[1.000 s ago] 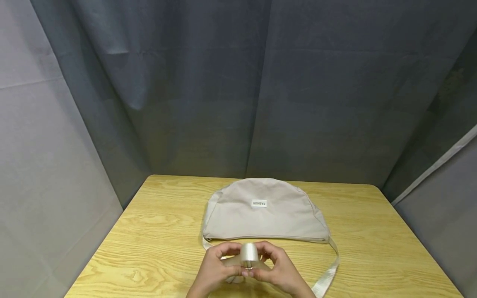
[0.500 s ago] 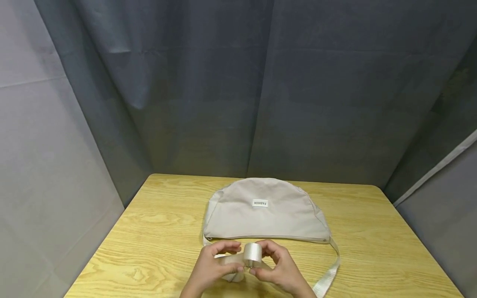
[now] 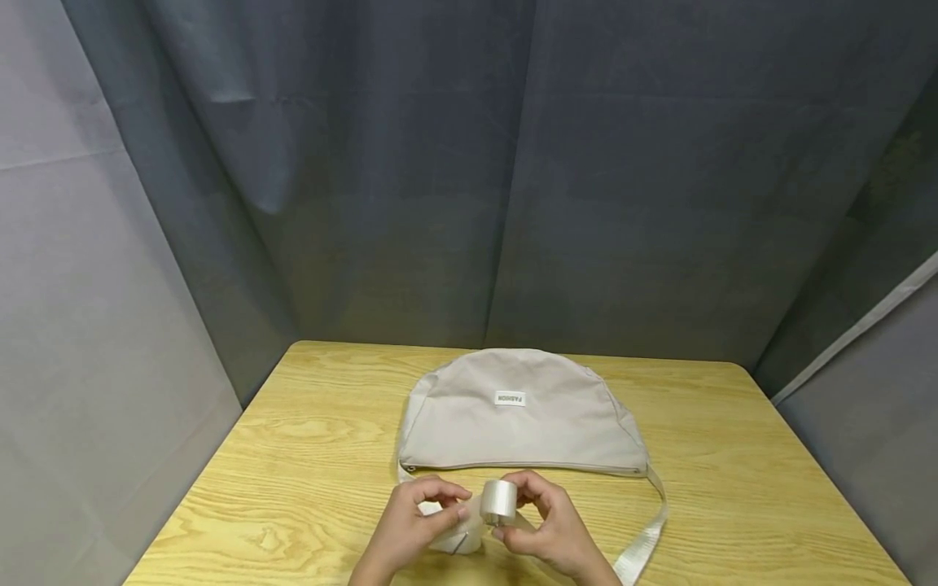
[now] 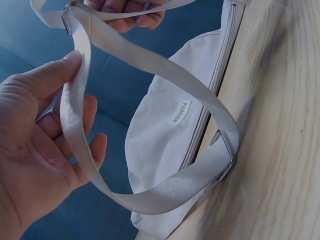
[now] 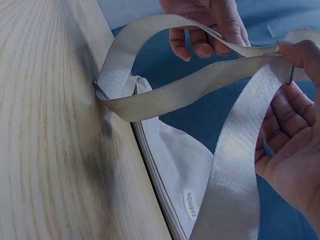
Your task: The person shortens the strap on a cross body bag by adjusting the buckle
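Observation:
A beige shoulder bag with a white FASHION label lies on the table, its zipped edge toward me. Its webbing strap is lifted in front of it and bends into a loop. My left hand pinches one side of that loop, thumb on the outer face and fingers behind. My right hand pinches the strap at a metal slider, where layers of webbing meet and a fold curls up. Low in the loop, a second metal buckle hangs close over the wood.
The wooden table spreads out on both sides of the bag. Dark grey curtains hang behind it, with lighter cloth at the left and right. Part of the strap trails along the bag's right side to the front.
My left hand has drawn away to the left from my right hand and slid along the strap. More webbing shows between the hands. My right hand keeps its grip at the slider; the bag stays put.

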Tool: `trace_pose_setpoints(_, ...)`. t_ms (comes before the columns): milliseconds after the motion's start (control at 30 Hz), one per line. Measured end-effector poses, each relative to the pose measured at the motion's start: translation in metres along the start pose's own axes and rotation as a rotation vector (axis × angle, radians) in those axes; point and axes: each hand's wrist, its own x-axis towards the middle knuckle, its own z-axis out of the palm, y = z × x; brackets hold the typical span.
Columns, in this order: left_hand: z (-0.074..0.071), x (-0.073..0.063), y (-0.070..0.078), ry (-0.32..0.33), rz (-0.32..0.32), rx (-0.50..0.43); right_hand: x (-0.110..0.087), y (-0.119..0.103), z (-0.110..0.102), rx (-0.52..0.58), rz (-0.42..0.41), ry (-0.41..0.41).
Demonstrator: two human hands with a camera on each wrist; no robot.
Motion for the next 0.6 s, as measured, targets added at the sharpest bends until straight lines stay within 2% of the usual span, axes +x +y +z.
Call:
trace_pose_setpoints(233,-0.009,-0.003,-0.003,0.024,-0.043,-0.027,0.000,0.003,0.000,-0.021,-0.023,0.018)
trace_pose_setpoints(467,-0.021,-0.008,-0.009,0.080,-0.005,0.021,0.001,0.005,-0.001,-0.022,-0.048,0.033)
trace_pose_setpoints(600,-0.027,-0.011,-0.009,0.101,-0.039,0.023,0.002,0.004,-0.003,-0.025,-0.074,0.049)
